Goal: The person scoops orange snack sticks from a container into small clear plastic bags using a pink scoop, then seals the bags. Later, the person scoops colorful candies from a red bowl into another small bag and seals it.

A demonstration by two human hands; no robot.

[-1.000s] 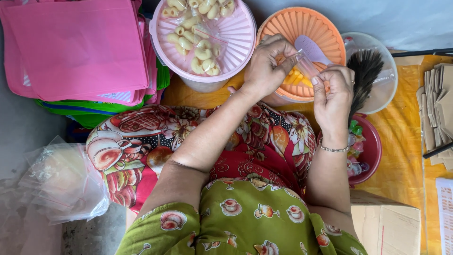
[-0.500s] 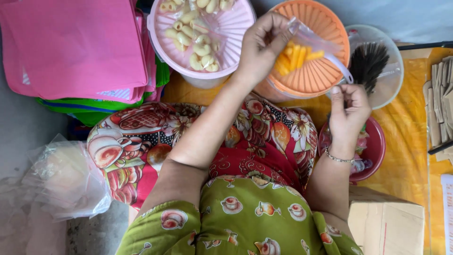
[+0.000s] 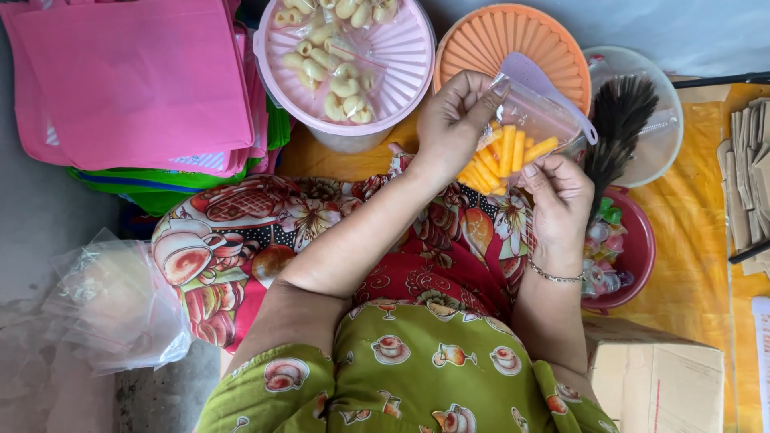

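My left hand (image 3: 451,120) pinches the upper left edge of a small clear plastic bag (image 3: 525,120) that holds several orange stick snacks (image 3: 501,160). My right hand (image 3: 559,200) grips the same bag at its lower right edge. The bag hangs tilted just in front of an orange lidded tub (image 3: 513,40). A pale purple scoop (image 3: 553,92) lies on the tub's lid behind the bag.
A pink lidded tub (image 3: 401,64) at the top carries bags of pale snacks (image 3: 337,56). Pink and green cloth bags (image 3: 136,88) are stacked at left. A dark brush (image 3: 618,128), a red bowl of wrapped sweets (image 3: 634,248), clear empty bags (image 3: 112,297) and a cardboard box (image 3: 658,377) lie around.
The bag of orange sticks came off the orange tub toward me, and my right hand rose and took hold of its lower edge.
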